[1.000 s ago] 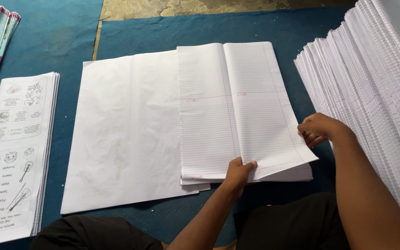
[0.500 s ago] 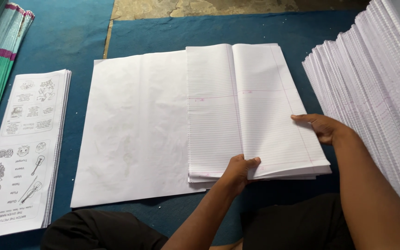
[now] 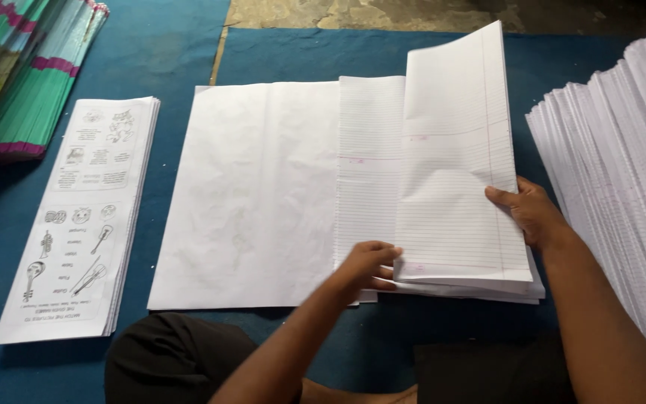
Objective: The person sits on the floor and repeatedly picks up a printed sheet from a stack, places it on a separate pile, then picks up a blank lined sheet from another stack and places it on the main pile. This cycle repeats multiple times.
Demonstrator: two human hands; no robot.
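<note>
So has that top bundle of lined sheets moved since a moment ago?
Yes. The right hand has lifted the lined sheets off the stack, swinging their right edge up and leftward toward the big blank sheet.

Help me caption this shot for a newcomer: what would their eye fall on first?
Centre right, the right hand lifts a sheaf of ruled sheets so it bows upward, while the left hand presses on the ruled stack's near edge. A large plain white sheet lies beside it on the blue mat. At the left sits a pile of printed picture sheets; at the right edge, a fanned heap of white paper.
</note>
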